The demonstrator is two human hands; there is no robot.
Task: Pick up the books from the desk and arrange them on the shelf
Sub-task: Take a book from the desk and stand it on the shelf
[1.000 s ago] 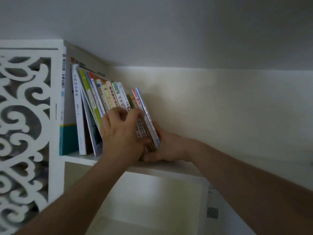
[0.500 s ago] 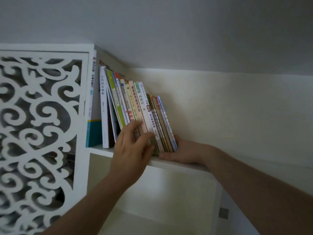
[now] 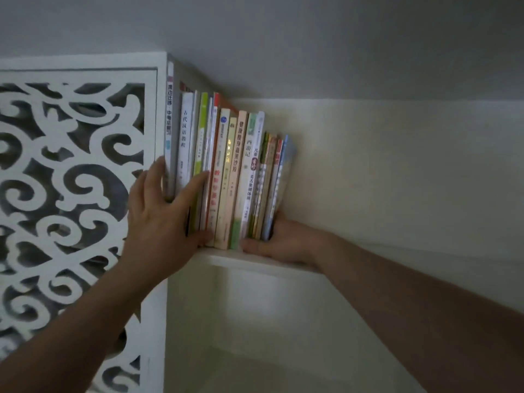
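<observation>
Several books (image 3: 238,177) stand nearly upright in a row at the left end of a white shelf (image 3: 255,262), spines facing me. My left hand (image 3: 167,214) lies flat against the spines of the leftmost books, fingers straight and spread. My right hand (image 3: 283,239) rests on the shelf board against the cover of the rightmost thin blue book (image 3: 279,191); its thumb lies along the front edge, and the books hide its fingers.
A white carved fretwork panel (image 3: 71,180) forms the shelf's left side. The cream back wall (image 3: 397,171) runs to the right behind the shelf. A lower compartment (image 3: 255,336) lies under the board. A grey ceiling is overhead.
The leaning books have been pushed upright against the left side. My left hand slid from the middle spines to the leftmost ones and flattened. My right hand stayed at the row's right end.
</observation>
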